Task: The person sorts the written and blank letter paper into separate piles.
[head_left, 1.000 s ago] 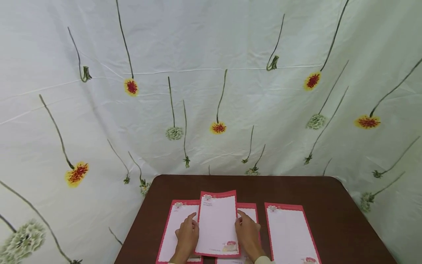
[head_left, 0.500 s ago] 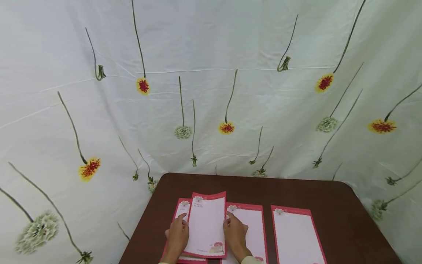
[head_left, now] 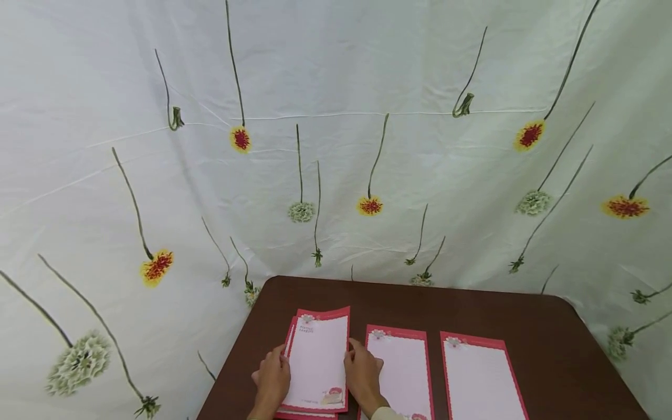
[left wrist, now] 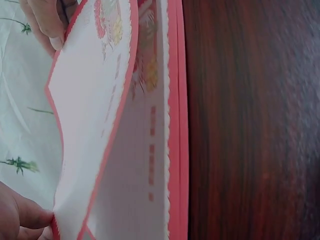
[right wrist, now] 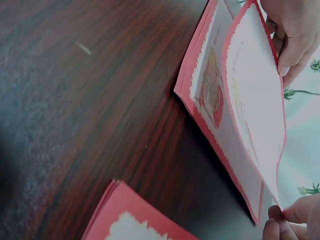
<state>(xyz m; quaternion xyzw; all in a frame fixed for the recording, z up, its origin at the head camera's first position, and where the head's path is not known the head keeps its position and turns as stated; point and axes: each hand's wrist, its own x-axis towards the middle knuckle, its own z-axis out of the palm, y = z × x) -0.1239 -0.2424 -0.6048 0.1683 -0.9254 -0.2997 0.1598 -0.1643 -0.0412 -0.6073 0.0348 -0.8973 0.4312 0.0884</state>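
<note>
A white sheet of notepaper (head_left: 320, 356) with a red border, a flower at its top left and a cake picture at its bottom right is held up by its two sides. My left hand (head_left: 273, 376) pinches the left edge, and my right hand (head_left: 362, 373) pinches the right edge. Both wrist views show the sheet bowed between thumbs and fingers. Its lower edge stands apart from a similar stack of paper (left wrist: 177, 150) under it, which lies flat on the table. Short handwriting marks the sheet's upper left corner.
Two more red-bordered papers lie to the right, a middle one (head_left: 399, 367) close beside my right hand and another (head_left: 485, 379) farther right. The right wrist view shows the nearer one as a stack (right wrist: 135, 215). A dark brown table (head_left: 409, 303) meets a floral curtain (head_left: 336, 175) behind.
Both hands have carried the sheet leftward, off the middle paper and over the left stack. The middle paper now shows uncovered. The head view has also shifted slightly.
</note>
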